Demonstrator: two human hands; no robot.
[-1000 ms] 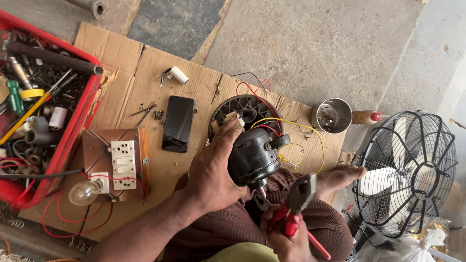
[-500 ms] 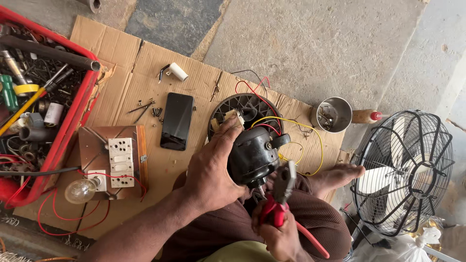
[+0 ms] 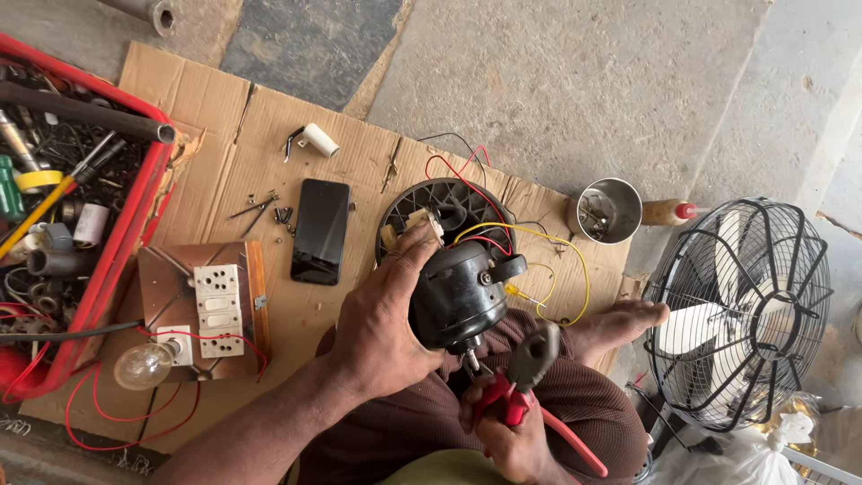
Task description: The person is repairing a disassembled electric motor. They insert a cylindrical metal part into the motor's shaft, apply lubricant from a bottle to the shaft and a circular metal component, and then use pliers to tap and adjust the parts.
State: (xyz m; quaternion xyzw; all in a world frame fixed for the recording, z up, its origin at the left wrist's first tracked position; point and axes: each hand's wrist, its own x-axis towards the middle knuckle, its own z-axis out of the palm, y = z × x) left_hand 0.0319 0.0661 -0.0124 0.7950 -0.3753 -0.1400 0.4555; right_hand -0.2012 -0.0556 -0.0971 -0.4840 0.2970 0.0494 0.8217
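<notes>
My left hand grips a black fan motor from its left side and holds it above my lap. Red and yellow wires run from the motor's top. My right hand holds red-handled pliers just below the motor, their jaws raised beside the short shaft at its bottom end. A round black vented fan cover lies on the cardboard sheet behind the motor, partly hidden by it.
On the cardboard lie a black phone, small screws, a white fitting, and a wooden switch board with a bulb. A red crate of tools stands left. A steel cup and a caged fan stand right.
The pliers have moved up and left, closer to the motor's shaft. My left hand keeps the motor in nearly the same place.
</notes>
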